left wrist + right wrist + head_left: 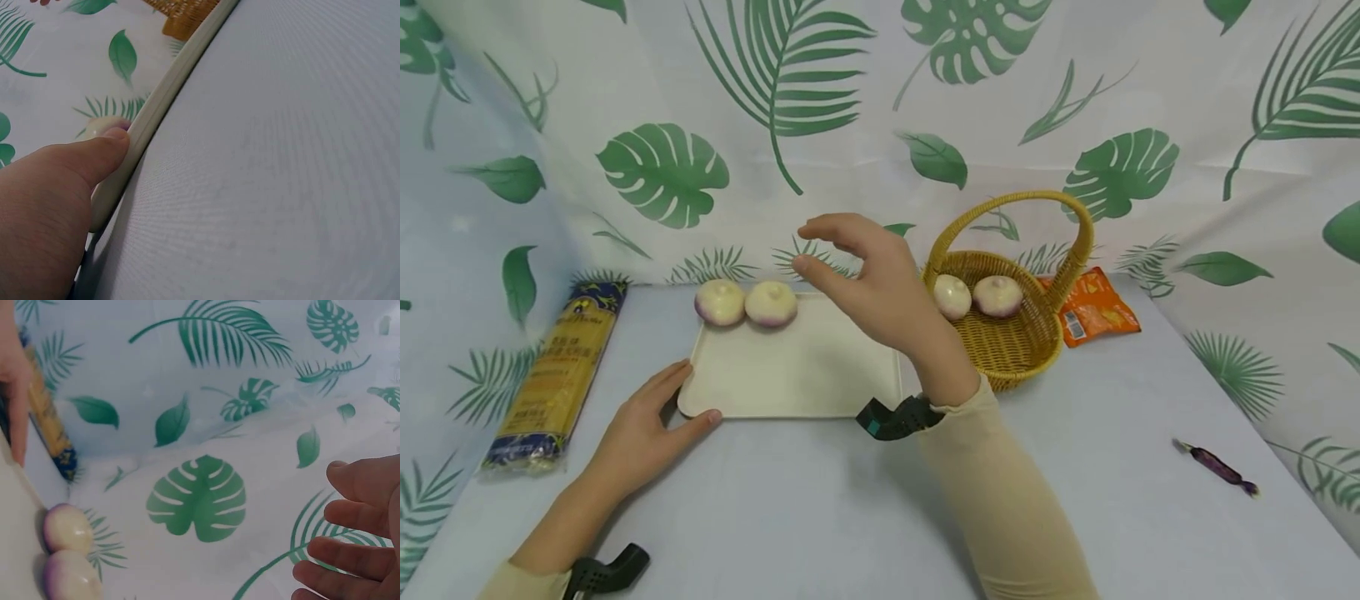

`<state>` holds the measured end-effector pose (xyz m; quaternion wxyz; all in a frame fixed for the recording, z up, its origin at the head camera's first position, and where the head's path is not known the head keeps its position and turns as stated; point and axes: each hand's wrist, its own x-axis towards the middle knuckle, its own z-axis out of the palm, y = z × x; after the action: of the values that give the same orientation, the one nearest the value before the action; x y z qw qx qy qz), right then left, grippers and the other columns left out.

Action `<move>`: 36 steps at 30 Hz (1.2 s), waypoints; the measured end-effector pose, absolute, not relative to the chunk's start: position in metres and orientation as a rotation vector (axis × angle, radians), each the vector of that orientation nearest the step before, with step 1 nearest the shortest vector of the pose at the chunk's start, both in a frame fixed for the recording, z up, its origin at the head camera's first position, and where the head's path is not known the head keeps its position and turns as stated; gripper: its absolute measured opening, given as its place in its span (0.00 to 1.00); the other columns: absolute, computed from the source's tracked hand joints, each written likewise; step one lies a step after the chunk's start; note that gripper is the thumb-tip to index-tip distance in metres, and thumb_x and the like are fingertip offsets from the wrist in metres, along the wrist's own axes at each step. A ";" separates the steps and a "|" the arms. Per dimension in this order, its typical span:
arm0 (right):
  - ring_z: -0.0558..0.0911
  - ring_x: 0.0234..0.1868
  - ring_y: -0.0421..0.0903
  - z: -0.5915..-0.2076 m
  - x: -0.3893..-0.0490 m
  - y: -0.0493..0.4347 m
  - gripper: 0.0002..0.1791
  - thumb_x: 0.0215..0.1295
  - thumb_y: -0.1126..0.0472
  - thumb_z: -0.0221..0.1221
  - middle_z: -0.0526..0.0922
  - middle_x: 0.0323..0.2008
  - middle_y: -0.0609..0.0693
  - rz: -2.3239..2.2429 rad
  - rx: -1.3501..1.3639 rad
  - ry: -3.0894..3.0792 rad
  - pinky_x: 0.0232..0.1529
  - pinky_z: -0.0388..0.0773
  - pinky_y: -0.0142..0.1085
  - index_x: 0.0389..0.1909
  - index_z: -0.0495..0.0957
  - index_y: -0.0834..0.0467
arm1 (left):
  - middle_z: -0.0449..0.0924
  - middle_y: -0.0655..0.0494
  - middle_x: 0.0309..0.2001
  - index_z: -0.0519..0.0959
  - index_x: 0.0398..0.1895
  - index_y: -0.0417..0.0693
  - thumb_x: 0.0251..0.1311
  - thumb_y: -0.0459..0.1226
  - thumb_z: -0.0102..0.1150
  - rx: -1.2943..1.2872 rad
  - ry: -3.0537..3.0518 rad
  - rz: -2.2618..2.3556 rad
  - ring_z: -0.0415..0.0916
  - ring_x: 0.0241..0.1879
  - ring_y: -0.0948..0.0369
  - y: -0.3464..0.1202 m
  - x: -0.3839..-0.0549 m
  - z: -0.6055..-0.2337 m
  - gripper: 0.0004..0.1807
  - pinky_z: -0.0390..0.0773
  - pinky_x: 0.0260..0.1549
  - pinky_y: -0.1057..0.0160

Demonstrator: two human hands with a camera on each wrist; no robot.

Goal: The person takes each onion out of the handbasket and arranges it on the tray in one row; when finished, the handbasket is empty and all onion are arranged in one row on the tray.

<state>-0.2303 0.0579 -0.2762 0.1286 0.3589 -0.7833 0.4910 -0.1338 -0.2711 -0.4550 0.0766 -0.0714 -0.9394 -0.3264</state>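
Note:
At the near left corner of a cream rectangular tray [797,375], my left hand [636,437] has its thumb along the front rim and its fingers at the left side. The left wrist view shows the thumb [103,156] against the tray's rim [162,94]. Two peeled onions, white with purple bases, sit side by side at the tray's far left corner; one is the left onion [720,302], the other the right onion [771,303]. My right hand [880,287] is raised over the tray's right part, fingers apart from the thumb and nothing between them.
Right of the tray stands a yellow wicker basket [1000,354] with a tall handle and two more onions [997,296] inside. An orange packet [1093,308] lies behind it. A yellow pasta packet [561,375] lies at the left, a purple wrapped candy [1217,467] at the right.

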 end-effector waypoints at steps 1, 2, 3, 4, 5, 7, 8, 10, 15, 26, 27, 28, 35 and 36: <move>0.82 0.65 0.42 -0.276 -0.230 0.062 0.18 0.77 0.57 0.69 0.87 0.61 0.49 1.431 1.043 -2.262 0.71 0.77 0.36 0.62 0.85 0.60 | 0.63 0.30 0.80 0.64 0.82 0.29 0.68 0.55 0.76 -0.217 -2.816 -0.977 0.61 0.78 0.29 -0.271 -0.135 -0.455 0.53 0.68 0.72 0.27; 0.82 0.65 0.43 -0.275 -0.230 0.065 0.18 0.77 0.57 0.69 0.88 0.60 0.50 1.422 1.035 -2.253 0.71 0.77 0.37 0.62 0.85 0.60 | 0.63 0.30 0.80 0.64 0.82 0.29 0.68 0.55 0.76 -0.222 -2.816 -0.978 0.62 0.78 0.29 -0.270 -0.135 -0.454 0.53 0.68 0.72 0.28; 0.83 0.65 0.43 -0.274 -0.231 0.069 0.18 0.77 0.58 0.69 0.88 0.60 0.50 1.414 1.024 -2.246 0.71 0.77 0.37 0.61 0.85 0.61 | 0.63 0.30 0.80 0.64 0.82 0.30 0.68 0.55 0.76 -0.223 -2.821 -0.981 0.61 0.78 0.29 -0.269 -0.136 -0.453 0.53 0.68 0.73 0.28; 0.83 0.65 0.43 -0.274 -0.231 0.073 0.18 0.76 0.58 0.69 0.88 0.59 0.51 1.408 1.011 -2.241 0.72 0.78 0.37 0.61 0.85 0.61 | 0.63 0.30 0.81 0.64 0.82 0.30 0.68 0.56 0.76 -0.221 -2.826 -0.980 0.61 0.78 0.30 -0.269 -0.136 -0.453 0.53 0.68 0.73 0.28; 0.83 0.65 0.43 -0.274 -0.231 0.077 0.18 0.76 0.58 0.69 0.88 0.59 0.51 1.405 1.001 -2.234 0.71 0.78 0.37 0.61 0.86 0.61 | 0.62 0.31 0.81 0.63 0.82 0.30 0.68 0.56 0.75 -0.216 -2.834 -0.979 0.61 0.78 0.29 -0.269 -0.136 -0.453 0.54 0.67 0.73 0.28; 0.82 0.65 0.43 -0.273 -0.230 0.083 0.18 0.76 0.58 0.70 0.88 0.59 0.50 1.413 0.985 -2.225 0.71 0.78 0.38 0.61 0.86 0.61 | 0.62 0.30 0.81 0.63 0.82 0.30 0.68 0.57 0.75 -0.204 -2.848 -0.965 0.60 0.78 0.29 -0.269 -0.136 -0.453 0.54 0.67 0.73 0.27; 0.82 0.65 0.42 -0.272 -0.230 0.086 0.17 0.76 0.58 0.70 0.88 0.59 0.49 1.417 0.974 -2.227 0.71 0.78 0.38 0.61 0.86 0.60 | 0.62 0.30 0.81 0.63 0.82 0.29 0.69 0.58 0.74 -0.198 -2.853 -0.957 0.60 0.78 0.29 -0.270 -0.136 -0.453 0.54 0.66 0.73 0.27; 0.82 0.65 0.41 -0.271 -0.230 0.092 0.17 0.76 0.58 0.70 0.88 0.59 0.48 1.429 0.959 -2.217 0.71 0.79 0.38 0.61 0.86 0.59 | 0.62 0.30 0.81 0.63 0.82 0.29 0.69 0.58 0.74 -0.188 -2.861 -0.948 0.60 0.78 0.29 -0.271 -0.135 -0.454 0.54 0.66 0.73 0.27; 0.84 0.62 0.42 -0.266 -0.229 0.109 0.16 0.77 0.59 0.69 0.89 0.58 0.50 1.431 0.923 -2.175 0.70 0.80 0.40 0.60 0.87 0.61 | 0.62 0.30 0.81 0.63 0.82 0.30 0.69 0.58 0.74 -0.202 -2.854 -0.965 0.60 0.78 0.29 -0.271 -0.135 -0.454 0.54 0.67 0.73 0.27; 0.86 0.61 0.46 -0.258 -0.230 0.145 0.15 0.79 0.58 0.67 0.89 0.58 0.52 1.460 0.723 -2.239 0.70 0.81 0.41 0.60 0.87 0.60 | 0.62 0.30 0.81 0.63 0.82 0.29 0.69 0.59 0.73 -0.188 -2.844 -0.957 0.59 0.78 0.28 -0.272 -0.133 -0.453 0.55 0.65 0.73 0.26; 0.87 0.59 0.46 -0.258 -0.230 0.149 0.15 0.79 0.58 0.66 0.89 0.57 0.52 1.457 0.709 -2.236 0.70 0.82 0.41 0.59 0.87 0.61 | 0.62 0.30 0.81 0.63 0.82 0.29 0.69 0.58 0.73 -0.190 -2.842 -0.960 0.59 0.78 0.28 -0.272 -0.133 -0.453 0.54 0.65 0.73 0.26; 0.87 0.58 0.46 -0.257 -0.230 0.153 0.15 0.79 0.58 0.66 0.89 0.57 0.52 1.452 0.692 -2.235 0.69 0.82 0.41 0.59 0.87 0.61 | 0.62 0.30 0.81 0.62 0.82 0.30 0.69 0.58 0.74 -0.192 -2.841 -0.964 0.59 0.78 0.28 -0.272 -0.133 -0.454 0.54 0.65 0.74 0.26; 0.87 0.55 0.44 -0.253 -0.231 0.181 0.15 0.81 0.55 0.65 0.90 0.54 0.55 1.460 0.550 -2.286 0.62 0.83 0.35 0.57 0.88 0.61 | 0.61 0.30 0.81 0.61 0.83 0.30 0.69 0.56 0.75 -0.184 -2.850 -0.981 0.59 0.79 0.29 -0.270 -0.133 -0.453 0.54 0.64 0.74 0.27; 0.87 0.55 0.44 -0.253 -0.231 0.186 0.15 0.81 0.54 0.65 0.90 0.53 0.55 1.463 0.532 -2.296 0.61 0.83 0.35 0.56 0.89 0.61 | 0.61 0.30 0.81 0.62 0.83 0.30 0.69 0.56 0.75 -0.184 -2.851 -0.976 0.59 0.79 0.29 -0.270 -0.133 -0.452 0.54 0.65 0.74 0.27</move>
<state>-0.2310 0.1858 -0.2527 0.1831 0.1885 -0.8137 0.5185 -0.1333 -0.2695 -0.4525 0.0614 -0.0608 -0.9426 -0.3227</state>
